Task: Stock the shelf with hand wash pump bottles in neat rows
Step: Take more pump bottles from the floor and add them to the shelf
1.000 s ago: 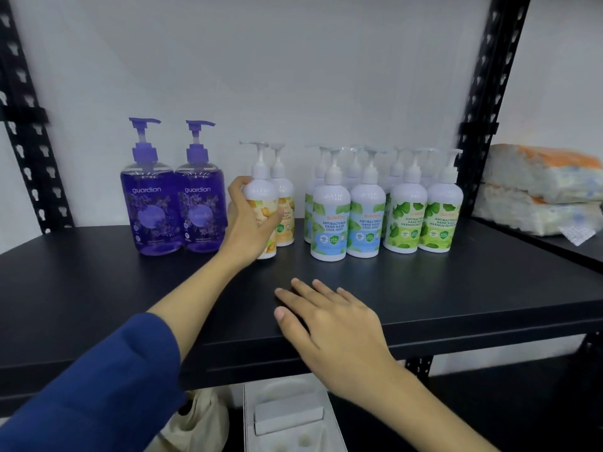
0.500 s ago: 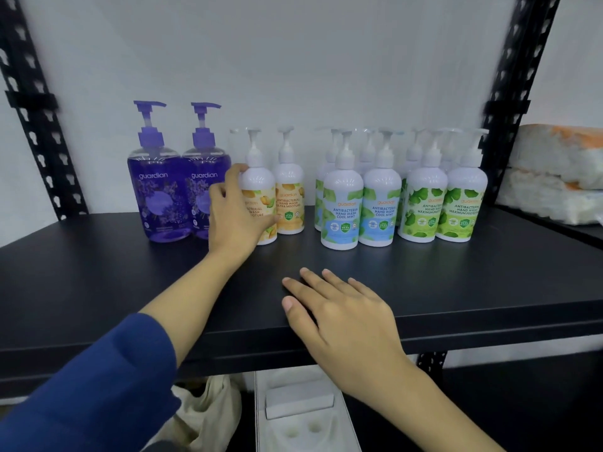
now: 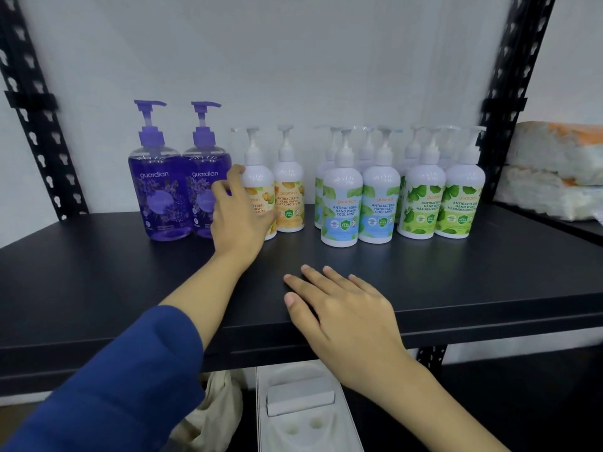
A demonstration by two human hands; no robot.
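Pump bottles stand in rows at the back of a black shelf (image 3: 98, 282). Two purple bottles (image 3: 160, 190) are on the left. Beside them are two white orange-label bottles; my left hand (image 3: 239, 213) wraps around the front-left orange-label bottle (image 3: 257, 177), which stands upright on the shelf beside the other orange-label bottle (image 3: 289, 197). To the right come blue-label mint bottles (image 3: 342, 203) and green-label bottles (image 3: 460, 200), with more behind. My right hand (image 3: 346, 314) lies flat, fingers spread, on the shelf's front edge, holding nothing.
Black perforated uprights (image 3: 39, 125) frame the shelf on both sides. Stacked white and orange packs (image 3: 558, 164) sit on the neighbouring shelf at right. Below the shelf are a white moulded tray (image 3: 303, 406) and a beige cloth bag (image 3: 215, 412).
My left hand has kept its hold on the orange-label bottle and set it back and left, closer to the purple bottles. My right hand has stayed on the shelf edge.
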